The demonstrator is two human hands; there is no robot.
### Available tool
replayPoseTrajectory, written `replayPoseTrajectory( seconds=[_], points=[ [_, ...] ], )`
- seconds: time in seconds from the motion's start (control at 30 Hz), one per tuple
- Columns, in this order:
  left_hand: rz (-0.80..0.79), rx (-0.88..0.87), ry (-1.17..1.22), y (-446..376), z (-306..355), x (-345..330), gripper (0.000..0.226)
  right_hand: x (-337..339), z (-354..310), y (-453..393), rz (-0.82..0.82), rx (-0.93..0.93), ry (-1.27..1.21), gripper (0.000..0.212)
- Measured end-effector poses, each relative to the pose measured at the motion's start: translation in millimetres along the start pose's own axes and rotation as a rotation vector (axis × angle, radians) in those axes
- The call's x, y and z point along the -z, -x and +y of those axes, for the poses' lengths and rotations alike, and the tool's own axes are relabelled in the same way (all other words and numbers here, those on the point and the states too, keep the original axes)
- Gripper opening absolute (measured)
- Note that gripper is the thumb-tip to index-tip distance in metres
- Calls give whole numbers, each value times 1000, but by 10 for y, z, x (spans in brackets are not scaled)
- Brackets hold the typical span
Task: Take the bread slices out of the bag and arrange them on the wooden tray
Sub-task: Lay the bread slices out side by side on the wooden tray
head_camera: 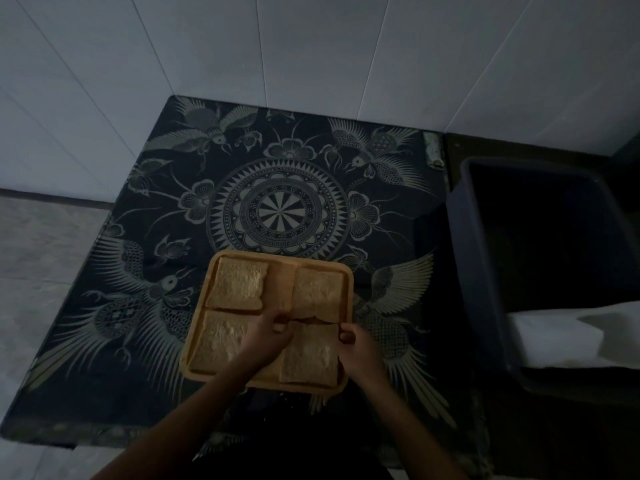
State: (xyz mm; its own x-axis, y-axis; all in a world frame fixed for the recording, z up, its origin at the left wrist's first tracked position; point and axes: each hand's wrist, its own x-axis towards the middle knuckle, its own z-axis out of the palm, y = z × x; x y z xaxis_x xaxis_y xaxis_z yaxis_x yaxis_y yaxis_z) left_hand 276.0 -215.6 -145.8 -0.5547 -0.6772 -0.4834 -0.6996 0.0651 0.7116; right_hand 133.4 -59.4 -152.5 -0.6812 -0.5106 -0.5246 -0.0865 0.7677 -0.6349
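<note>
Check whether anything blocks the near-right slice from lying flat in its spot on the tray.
Nothing visible does. Both hands, left hand and right hand, pinch the far corners of the near-right slice on the wooden tray. Its far edge meets the far-right slice; overlap cannot be told.

Two bare arms come up from the bottom edge, from about 6 o'clock. The left hand [266, 336] and the right hand [358, 348] have no gloves, rings or watch. No sleeves show, and the dim light hides small marks.
</note>
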Motion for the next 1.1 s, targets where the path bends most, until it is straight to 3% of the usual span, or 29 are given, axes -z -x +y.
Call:
replayPoseTrajectory(
  seconds=[0.77,0.97,1.1],
  points=[
    [-19,-24,87,80,-4,1,35,31,-24,40,-50,3,-99,39],
    [44,-58,-48,116,68,36,48,300,-72,-3,-37,174,40,34],
    [133,-147,-176,169,152,86,48,497,-123,-46,-8,355,190,42]
  ],
)
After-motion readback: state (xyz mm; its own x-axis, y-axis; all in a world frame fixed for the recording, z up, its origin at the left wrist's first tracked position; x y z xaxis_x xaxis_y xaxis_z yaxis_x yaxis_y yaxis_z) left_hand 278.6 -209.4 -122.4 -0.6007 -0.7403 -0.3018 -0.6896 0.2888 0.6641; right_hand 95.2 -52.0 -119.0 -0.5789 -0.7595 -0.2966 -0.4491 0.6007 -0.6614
